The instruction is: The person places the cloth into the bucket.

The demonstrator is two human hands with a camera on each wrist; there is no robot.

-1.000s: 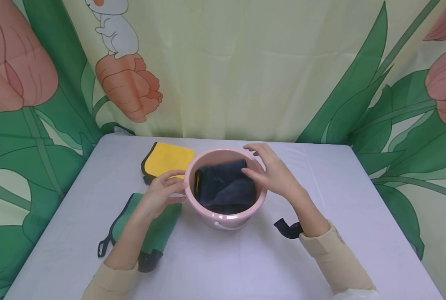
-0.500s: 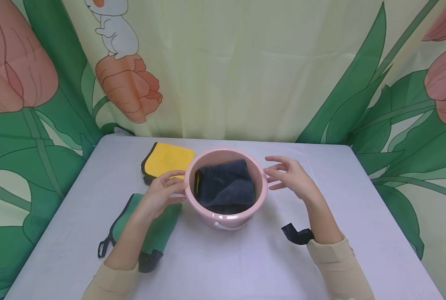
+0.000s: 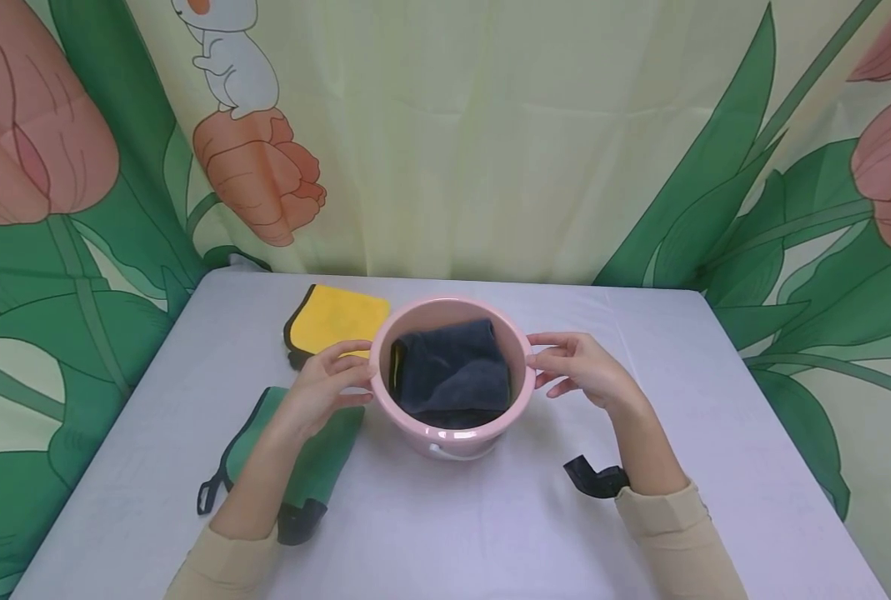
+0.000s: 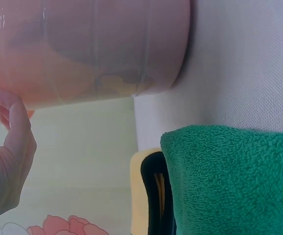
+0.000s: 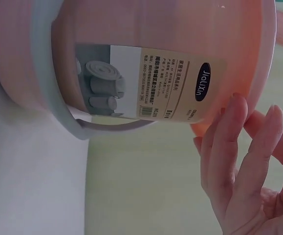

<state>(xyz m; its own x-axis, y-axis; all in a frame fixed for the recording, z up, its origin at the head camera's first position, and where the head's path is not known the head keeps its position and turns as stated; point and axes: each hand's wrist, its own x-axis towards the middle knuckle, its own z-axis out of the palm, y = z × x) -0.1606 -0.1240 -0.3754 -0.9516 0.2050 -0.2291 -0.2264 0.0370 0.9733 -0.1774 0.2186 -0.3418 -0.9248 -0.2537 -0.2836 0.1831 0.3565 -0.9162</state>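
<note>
A pink bucket [image 3: 477,446] stands upright on the white-covered table, a folded dark cloth [image 3: 453,367] with a yellow edge inside it. On the bucket's left side, my left hand [image 3: 327,385] holds the rim with its fingertips. Opposite it, my right hand [image 3: 583,365] holds the right side of the rim, thumb and fingers at the edge. A printed label [image 5: 180,83] shows on the bucket's wall in the right wrist view. Below my left hand lies a folded green cloth [image 3: 325,458], partly hidden by the forearm. A folded yellow cloth [image 3: 340,321] lies behind that hand.
The bucket's white handle [image 3: 456,454] hangs down at the front. A black strap [image 3: 595,479] sticks out from my right wrist. Behind the table [image 3: 460,533] hangs a curtain [image 3: 475,167] printed with tulips, a rabbit and a carrot.
My right hand has moved from over the bucket's opening out to the right side of the rim and taken hold there. My left hand, the bucket and the cloths stay in place.
</note>
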